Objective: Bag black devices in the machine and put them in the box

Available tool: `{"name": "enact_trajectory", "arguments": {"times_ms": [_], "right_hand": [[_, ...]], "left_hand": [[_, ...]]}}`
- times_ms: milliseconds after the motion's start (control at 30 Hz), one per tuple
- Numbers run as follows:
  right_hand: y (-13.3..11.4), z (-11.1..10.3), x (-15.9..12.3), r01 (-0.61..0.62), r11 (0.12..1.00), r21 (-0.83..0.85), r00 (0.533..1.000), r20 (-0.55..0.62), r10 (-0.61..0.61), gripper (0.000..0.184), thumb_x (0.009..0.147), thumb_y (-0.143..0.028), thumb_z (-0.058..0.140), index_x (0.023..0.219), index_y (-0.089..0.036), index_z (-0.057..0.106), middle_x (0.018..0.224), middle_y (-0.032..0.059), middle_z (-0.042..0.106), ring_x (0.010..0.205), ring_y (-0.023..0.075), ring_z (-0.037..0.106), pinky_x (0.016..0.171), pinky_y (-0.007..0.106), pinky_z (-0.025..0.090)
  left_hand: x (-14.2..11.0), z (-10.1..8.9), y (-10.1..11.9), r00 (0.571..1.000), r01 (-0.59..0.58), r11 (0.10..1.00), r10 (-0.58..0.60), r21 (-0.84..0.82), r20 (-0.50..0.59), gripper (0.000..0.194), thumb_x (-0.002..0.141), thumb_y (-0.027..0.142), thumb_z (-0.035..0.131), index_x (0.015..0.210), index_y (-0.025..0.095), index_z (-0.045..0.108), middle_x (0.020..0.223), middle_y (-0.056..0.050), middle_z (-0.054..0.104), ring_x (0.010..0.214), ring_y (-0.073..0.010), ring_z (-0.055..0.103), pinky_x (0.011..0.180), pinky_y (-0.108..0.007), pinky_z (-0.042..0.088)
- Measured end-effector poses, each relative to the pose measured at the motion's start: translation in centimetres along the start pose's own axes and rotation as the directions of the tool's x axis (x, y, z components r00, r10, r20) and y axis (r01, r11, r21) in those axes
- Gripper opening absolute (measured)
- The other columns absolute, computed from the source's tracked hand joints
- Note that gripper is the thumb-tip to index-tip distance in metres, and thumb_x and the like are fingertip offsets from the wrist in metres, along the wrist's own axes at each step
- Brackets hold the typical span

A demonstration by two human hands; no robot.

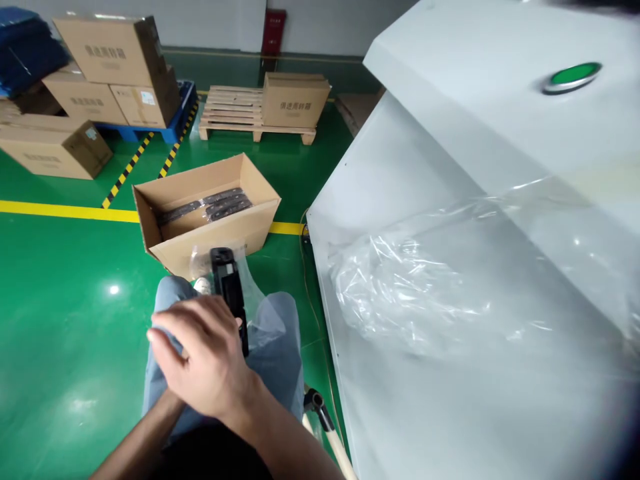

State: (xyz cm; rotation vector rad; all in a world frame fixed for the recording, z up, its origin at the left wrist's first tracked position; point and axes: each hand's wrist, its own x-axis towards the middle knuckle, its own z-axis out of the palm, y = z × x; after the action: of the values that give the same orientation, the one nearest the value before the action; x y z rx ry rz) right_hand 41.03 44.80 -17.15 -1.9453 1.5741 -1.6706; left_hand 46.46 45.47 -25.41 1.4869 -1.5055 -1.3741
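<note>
My right hand [205, 357] reaches across my lap and is closed around a long black part [227, 280] that sits inside a clear plastic bag [250, 293]. The part points away from me over my jeans-clad knees [280, 340]. My left forearm [135, 440] comes in from the lower left and runs under the right hand; the left hand itself is hidden. Just beyond my knees an open cardboard box [225, 240] stands on the floor, holding several bagged black parts [207, 205].
A large white machine [450, 167] with a green button [573, 75] fills the right side, with crumpled clear plastic bags [425, 287] on its sloped surface. A wooden pallet [235, 110] with a carton, stacked cartons [115, 67] and a yellow line [65, 211] mark the green floor.
</note>
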Motion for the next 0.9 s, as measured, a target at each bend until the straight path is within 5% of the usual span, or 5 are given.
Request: {"name": "enact_trajectory", "arguments": {"times_ms": [133, 467, 567, 733, 900], "right_hand": [[0.4, -0.7, -2.7, -0.027, 0.998, 0.058, 0.999, 0.035, 0.025, 0.01, 0.099, -0.02, 0.068, 0.107, -0.023, 0.073, 0.094, 0.0028, 0.082, 0.089, 0.0174, 0.076, 0.092, 0.033, 0.061], [8.2, -5.4, -10.7, -0.378, 0.909, -0.176, 0.92, 0.04, 0.39, 0.017, 0.102, -0.028, 0.062, 0.107, -0.023, 0.077, 0.082, 0.0029, 0.079, 0.069, 0.0161, 0.074, 0.07, 0.025, 0.06], [12.5, -5.9, -12.3, -0.529, 0.815, -0.235, 0.822, 0.095, 0.561, 0.025, 0.102, -0.038, 0.06, 0.105, -0.024, 0.081, 0.092, 0.0065, 0.083, 0.077, 0.0198, 0.079, 0.073, 0.027, 0.062], [19.4, -5.6, -12.6, -0.74, 0.574, -0.35, 0.574, 0.115, 0.81, 0.033, 0.098, -0.046, 0.057, 0.097, -0.027, 0.084, 0.078, 0.0057, 0.083, 0.071, 0.0253, 0.081, 0.062, 0.03, 0.06], [22.1, -5.1, -13.1, -0.855, 0.434, -0.285, 0.47, -0.07, 0.88, 0.035, 0.098, -0.052, 0.058, 0.099, -0.029, 0.084, 0.051, 0.0015, 0.07, 0.053, 0.026, 0.075, 0.049, 0.031, 0.054]], "left_hand": [[2.7, -3.5, -0.1, 0.968, 0.252, 0.879, -0.224, -0.405, 0.115, 0.041, 0.075, 0.059, 0.086, 0.097, 0.028, 0.071, 0.077, -0.002, 0.07, 0.079, -0.0246, 0.072, 0.063, -0.031, 0.057], [12.3, -8.0, 0.6, 0.967, 0.234, 0.624, -0.227, -0.746, 0.114, 0.03, 0.075, 0.024, 0.089, 0.097, 0.018, 0.069, 0.086, 0.0, 0.076, 0.071, -0.0131, 0.074, 0.055, -0.018, 0.059], [16.2, -8.3, 1.0, 0.972, 0.21, 0.616, -0.215, -0.759, 0.094, 0.023, 0.08, 0.018, 0.084, 0.097, 0.017, 0.068, 0.089, -0.003, 0.078, 0.075, -0.0154, 0.077, 0.058, -0.021, 0.063], [25.1, -8.2, 2.3, 0.977, 0.176, 0.622, -0.204, -0.763, 0.059, 0.02, 0.082, 0.013, 0.081, 0.096, 0.018, 0.066, 0.088, -0.004, 0.079, 0.072, -0.0159, 0.077, 0.059, -0.021, 0.061], [35.9, -7.1, 1.8, 0.967, 0.169, 0.654, -0.255, -0.737, -0.005, 0.009, 0.09, 0.016, 0.075, 0.093, 0.018, 0.067, 0.091, -0.005, 0.08, 0.077, -0.0152, 0.076, 0.073, -0.025, 0.063]]}}
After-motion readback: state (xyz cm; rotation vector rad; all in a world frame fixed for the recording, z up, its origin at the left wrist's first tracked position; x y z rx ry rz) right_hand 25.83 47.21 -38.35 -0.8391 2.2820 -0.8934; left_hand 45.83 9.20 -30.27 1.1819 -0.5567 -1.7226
